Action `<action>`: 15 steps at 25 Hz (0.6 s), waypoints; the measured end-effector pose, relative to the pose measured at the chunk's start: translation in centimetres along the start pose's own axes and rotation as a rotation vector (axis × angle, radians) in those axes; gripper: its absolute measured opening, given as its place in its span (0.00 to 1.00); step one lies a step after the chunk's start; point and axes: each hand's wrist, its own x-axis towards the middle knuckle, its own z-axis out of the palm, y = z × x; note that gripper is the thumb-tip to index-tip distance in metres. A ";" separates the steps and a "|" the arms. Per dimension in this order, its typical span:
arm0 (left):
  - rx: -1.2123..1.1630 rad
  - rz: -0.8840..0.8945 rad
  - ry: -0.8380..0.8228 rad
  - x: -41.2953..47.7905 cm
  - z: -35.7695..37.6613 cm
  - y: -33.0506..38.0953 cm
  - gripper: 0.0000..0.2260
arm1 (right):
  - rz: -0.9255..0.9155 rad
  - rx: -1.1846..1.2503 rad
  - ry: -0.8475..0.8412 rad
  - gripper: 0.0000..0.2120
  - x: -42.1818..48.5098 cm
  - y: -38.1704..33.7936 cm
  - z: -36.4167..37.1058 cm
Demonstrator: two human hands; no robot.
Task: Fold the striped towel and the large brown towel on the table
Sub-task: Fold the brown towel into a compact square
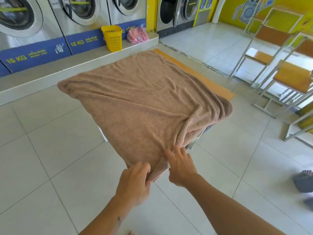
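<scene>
The large brown towel [144,99] lies spread over the table [203,78], covering nearly all of it; only an orange strip of tabletop shows along the far right edge. The towel's near corner hangs over the table edge, bunched into folds. My left hand [133,182] grips that near corner from the left, thumb and fingers curled on the cloth. My right hand [179,165] is at the same corner from the right, its fingertips on the bunched fold. No striped towel is in view.
Washing machines line the far wall on a raised step [50,72]. A yellow basket [112,38] and a pink bag [137,35] stand on that step. Metal-framed benches [279,72] stand at the right. A dark cloth heap [303,182] lies on the tiled floor.
</scene>
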 end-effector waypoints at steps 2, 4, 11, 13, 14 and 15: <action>0.075 0.038 -0.035 0.5 0.4 0.6 0.10 | -0.049 -0.038 -0.010 0.29 0.5 0.1 -0.1; 0.061 -0.009 -0.021 1.2 0.6 0.9 0.06 | -0.089 -0.039 0.030 0.23 1.0 0.4 -0.4; -0.080 -0.126 0.233 2.1 -1.8 1.9 0.14 | -0.029 0.085 0.300 0.15 1.8 -0.9 -0.1; -0.026 -0.045 0.252 1.7 -2.2 1.6 0.15 | 0.078 0.086 0.352 0.12 2.6 -0.7 -0.6; -0.002 -0.020 0.240 1.6 -2.2 1.3 0.15 | 0.111 0.048 0.338 0.13 2.9 0.1 -0.9; 0.009 0.004 0.205 1.4 -2.2 0.9 0.15 | 0.129 0.001 0.310 0.14 3.1 1.1 -1.1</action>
